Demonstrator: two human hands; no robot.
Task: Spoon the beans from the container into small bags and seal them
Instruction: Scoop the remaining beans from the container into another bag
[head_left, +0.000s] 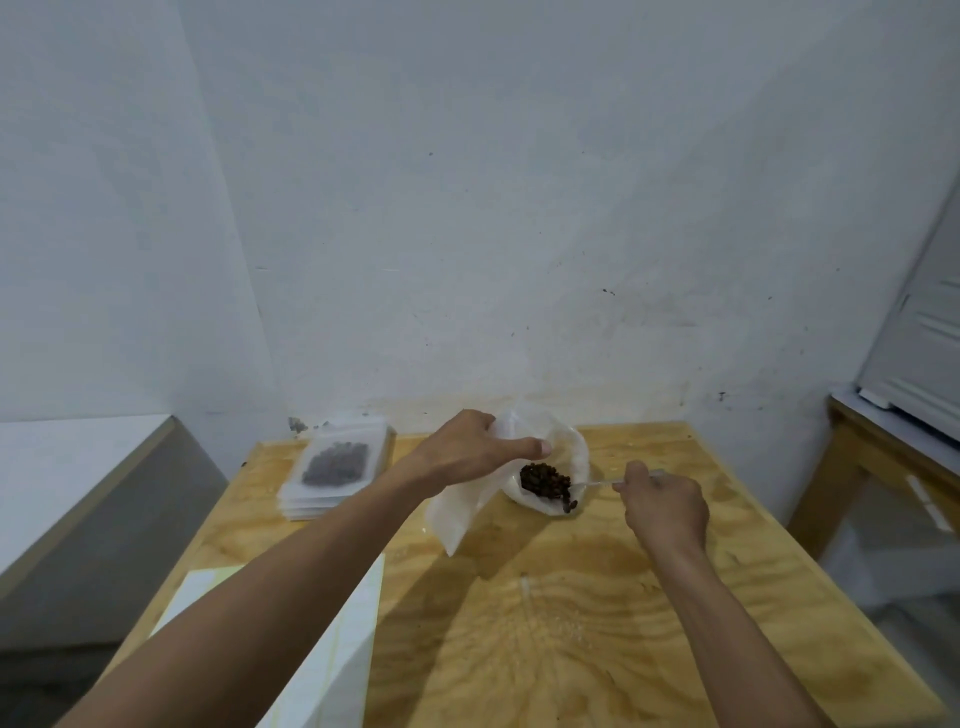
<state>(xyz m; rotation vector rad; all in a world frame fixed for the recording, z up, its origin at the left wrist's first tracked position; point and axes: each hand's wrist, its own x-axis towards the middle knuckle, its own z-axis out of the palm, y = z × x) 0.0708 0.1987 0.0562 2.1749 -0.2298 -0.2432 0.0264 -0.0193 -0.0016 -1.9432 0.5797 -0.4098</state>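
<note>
The left hand (470, 447) pinches the top edge of a small translucent bag (460, 512), its thumb stretched out along the rim toward the right. Held this way the bag hangs tilted, with its mouth turned toward the container (558, 457) — probably so a spoonful has only a short way to travel and little chance to spill. The right hand (665, 506) is curled round the handle of a clear spoon (597, 483), whose bowl is loaded with dark beans (545, 479) and sits over the white container, just right of the bag's mouth. The spoon looks about level, which keeps the heap from sliding off. A few loose beans lie at the container's near rim; how many remain inside cannot be told.

On the far left of the wooden table (597, 623) rests a stack of bags (337, 467), kept well apart from the spooning. The top one shows a dark patch of beans through its face, so it seems filled; the layers below blur together and cannot be counted. Near the left edge lies a pale sheet (332, 675), partly hidden by the forearm.

By count — one spoon, one container, one bag in hand, one stack.
</note>
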